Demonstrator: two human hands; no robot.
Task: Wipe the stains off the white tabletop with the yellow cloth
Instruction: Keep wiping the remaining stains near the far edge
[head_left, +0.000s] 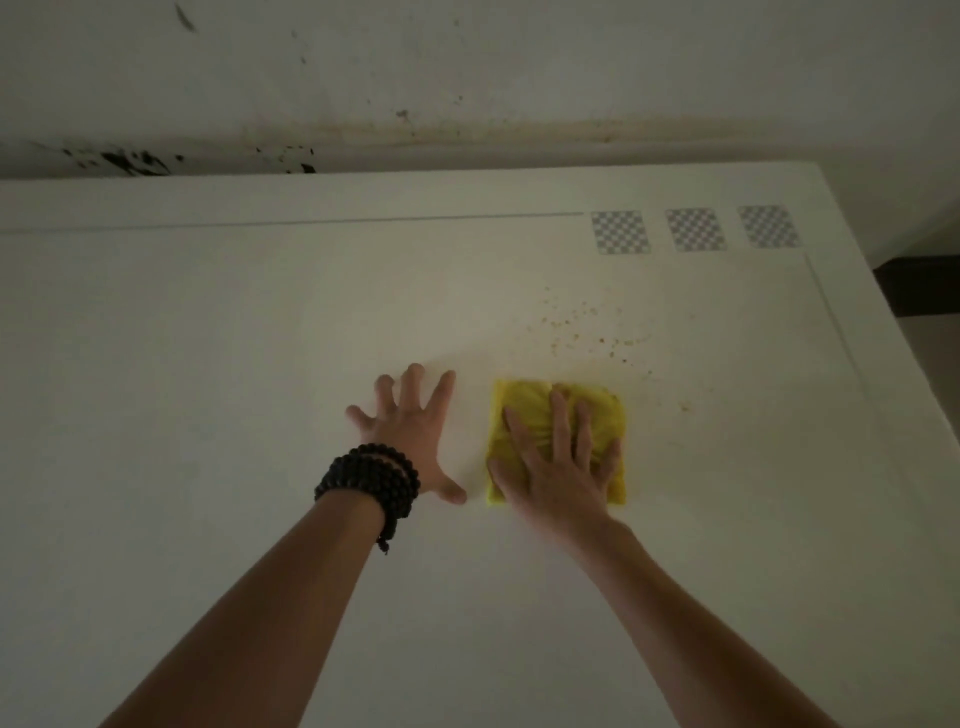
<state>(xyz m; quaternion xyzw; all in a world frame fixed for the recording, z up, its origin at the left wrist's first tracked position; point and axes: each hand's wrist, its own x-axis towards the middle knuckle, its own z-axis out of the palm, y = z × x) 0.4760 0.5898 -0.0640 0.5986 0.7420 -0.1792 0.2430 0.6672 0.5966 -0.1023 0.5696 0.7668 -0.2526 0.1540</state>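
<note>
A folded yellow cloth (524, 410) lies flat on the white tabletop (208, 364), a little right of centre. My right hand (558, 462) presses down on it with fingers spread, covering most of its lower half. My left hand (410, 436) rests palm-down on the bare table just left of the cloth, fingers apart, holding nothing; a black bead bracelet wraps its wrist. Small brownish stains (587, 327) are scattered on the table beyond and to the right of the cloth, and a few more specks (684, 406) lie to its right.
Three grey checkered squares (693, 229) are printed near the table's far right corner. A stained wall (415, 78) rises behind the far edge, with black marks at its base on the left. The table's right edge drops to a dark floor (924, 291).
</note>
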